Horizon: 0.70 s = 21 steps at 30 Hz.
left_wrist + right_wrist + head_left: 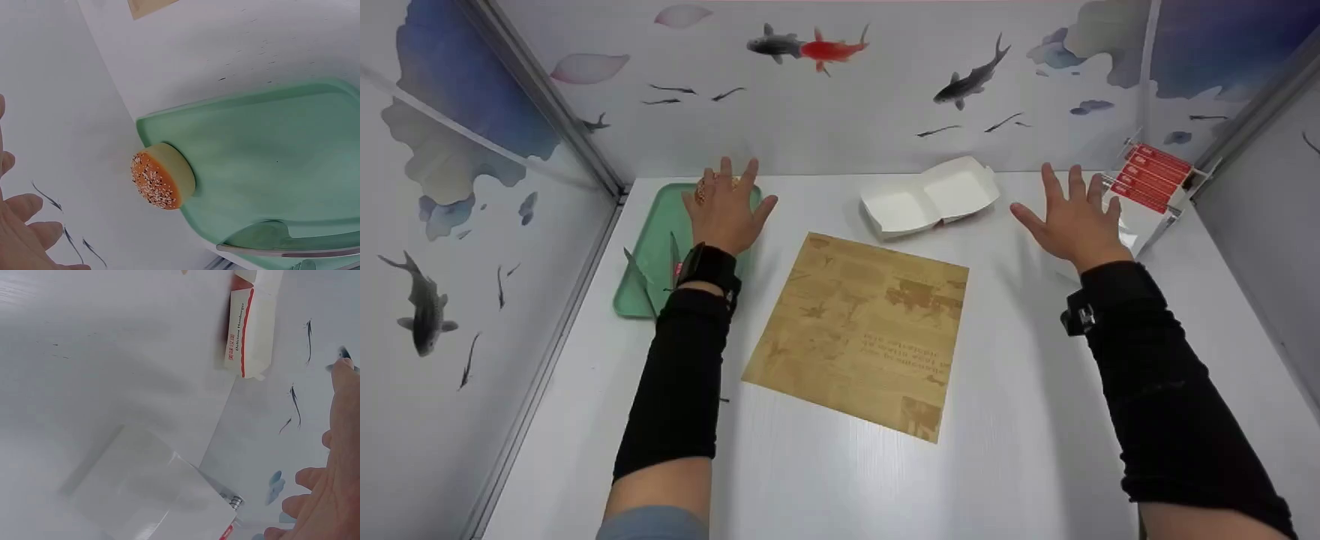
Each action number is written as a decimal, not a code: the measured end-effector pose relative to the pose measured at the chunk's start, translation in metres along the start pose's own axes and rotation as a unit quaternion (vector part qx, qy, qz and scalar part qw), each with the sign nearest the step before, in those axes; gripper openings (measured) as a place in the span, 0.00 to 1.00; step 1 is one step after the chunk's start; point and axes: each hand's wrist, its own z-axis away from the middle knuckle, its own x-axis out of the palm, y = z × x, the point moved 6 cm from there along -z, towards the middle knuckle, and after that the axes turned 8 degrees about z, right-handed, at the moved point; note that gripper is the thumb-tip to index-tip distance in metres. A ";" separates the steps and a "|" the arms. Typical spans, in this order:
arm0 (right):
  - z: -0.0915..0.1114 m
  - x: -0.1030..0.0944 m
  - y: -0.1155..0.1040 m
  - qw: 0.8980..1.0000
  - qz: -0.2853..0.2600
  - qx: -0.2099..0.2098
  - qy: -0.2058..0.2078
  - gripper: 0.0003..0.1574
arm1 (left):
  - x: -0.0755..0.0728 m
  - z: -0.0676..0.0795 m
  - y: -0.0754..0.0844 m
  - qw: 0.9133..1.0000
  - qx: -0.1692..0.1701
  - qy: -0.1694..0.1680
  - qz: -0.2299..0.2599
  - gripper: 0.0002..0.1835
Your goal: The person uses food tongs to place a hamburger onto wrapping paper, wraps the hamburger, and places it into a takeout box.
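Observation:
My left hand [725, 214] hovers over the far part of a green tray [253, 140], fingers spread and holding nothing. On that tray, a sesame-topped bun [163, 176] sits at the far rim, mostly covered by the hand in the head view. Metal tongs [639, 276] lie across the tray's near left part, beside the left wrist. My right hand [1072, 221], also empty with fingers spread, is held up just left of a rack of red-and-white packaging [1153, 178]. Between the hands, an opened white hamburger box [901, 210] stands near the back wall.
A square sheet of brown printed paper [855, 330] lies flat in the middle of the white table [825, 480]. Walls [885, 112] with painted fish enclose the table at the back and both sides.

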 end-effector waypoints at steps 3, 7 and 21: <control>0.000 0.000 0.000 1.000 0.000 0.001 0.000 0.65 | 0.000 -0.001 -0.001 1.000 0.004 0.004 -0.002 0.39; 0.000 0.000 -0.002 1.000 0.001 0.002 0.002 0.64 | 0.001 -0.001 -0.003 1.000 0.012 0.020 -0.007 0.37; 0.000 0.010 -0.010 1.000 -0.007 -0.010 0.008 0.62 | -0.016 0.025 -0.041 0.996 -0.030 0.089 -0.010 0.30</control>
